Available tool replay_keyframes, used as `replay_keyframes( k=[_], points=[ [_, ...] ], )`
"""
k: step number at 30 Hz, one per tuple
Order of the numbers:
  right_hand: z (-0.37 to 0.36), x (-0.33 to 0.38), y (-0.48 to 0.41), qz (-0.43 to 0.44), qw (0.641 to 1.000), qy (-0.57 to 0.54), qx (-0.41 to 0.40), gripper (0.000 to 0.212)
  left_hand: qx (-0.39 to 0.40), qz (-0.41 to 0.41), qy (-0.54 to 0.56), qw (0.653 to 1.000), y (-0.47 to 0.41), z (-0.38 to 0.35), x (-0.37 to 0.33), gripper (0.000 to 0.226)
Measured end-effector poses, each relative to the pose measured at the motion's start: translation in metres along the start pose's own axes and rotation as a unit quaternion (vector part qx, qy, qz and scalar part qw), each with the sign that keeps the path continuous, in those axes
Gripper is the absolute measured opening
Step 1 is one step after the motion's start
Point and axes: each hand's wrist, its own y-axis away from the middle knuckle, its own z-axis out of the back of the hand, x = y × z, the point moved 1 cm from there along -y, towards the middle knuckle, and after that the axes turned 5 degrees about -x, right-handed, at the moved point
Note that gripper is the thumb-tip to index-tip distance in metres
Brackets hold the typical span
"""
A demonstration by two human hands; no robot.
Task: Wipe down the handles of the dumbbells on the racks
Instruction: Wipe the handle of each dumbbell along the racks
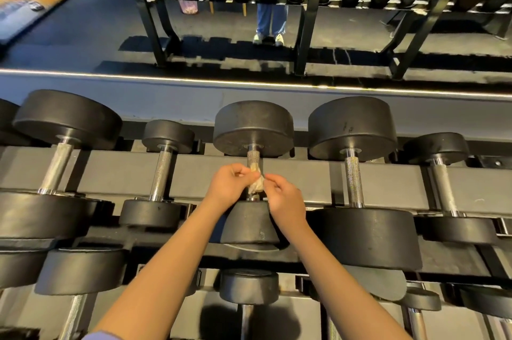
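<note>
Dumbbell handle (253, 157) (knurled metal) lies mid-frame across the rack (194, 170), running from 12 to 6 o'clock. A crumpled pale cloth (256, 186) sits against its near half, pinched by the left hand (228, 187) at 9 o'clock and the right hand (286, 198) at 3 o'clock.

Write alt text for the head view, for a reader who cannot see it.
A person's left hand and right hand each pinch a crumpled pale cloth against the knurled handle of a black dumbbell on the rack. Neighbouring dumbbells, larger and smaller, lie on either side.
</note>
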Motion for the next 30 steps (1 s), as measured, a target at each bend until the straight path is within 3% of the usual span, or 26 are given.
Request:
replay_keyframes(
  k=[5, 8, 11, 12, 14, 16, 25, 30],
  points=[
    [-0.001, 0.004, -0.021, -0.015, 0.998, -0.045, 0.046, 0.010, 0.005, -0.003, 0.031, 0.999, 0.010, 0.000, -0.007, 0.012],
    [0.000, 0.004, -0.032, -0.015, 0.999, -0.018, 0.026, 0.003, 0.000, -0.009, -0.006, 1.000, 0.015, 0.004, -0.005, 0.030],
    [-0.001, 0.001, -0.045, 0.010, 0.998, 0.063, -0.021, 0.008, -0.070, -0.022, -0.076, 0.994, 0.032, 0.002, 0.003, 0.032],
    [-0.002, 0.000, -0.049, 0.020, 0.996, 0.090, -0.008, 0.006, -0.106, -0.012, -0.068, 0.992, 0.039, 0.002, 0.005, 0.031],
    [-0.009, -0.001, -0.057, 0.041, 0.986, 0.154, 0.042, 0.024, -0.157, 0.019, -0.024, 0.987, 0.049, 0.003, 0.010, 0.025],
    [-0.013, -0.003, -0.063, 0.046, 0.978, 0.193, 0.068, 0.032, -0.166, 0.035, -0.005, 0.985, 0.049, 0.003, 0.012, 0.025],
    [-0.021, 0.000, -0.085, 0.063, 0.988, 0.143, 0.010, 0.023, -0.173, 0.042, -0.019, 0.984, 0.046, 0.003, 0.012, 0.020],
    [-0.018, -0.006, -0.074, 0.070, 0.990, 0.108, 0.055, 0.044, -0.178, 0.037, -0.017, 0.983, 0.047, 0.003, 0.010, 0.030]
  ],
)
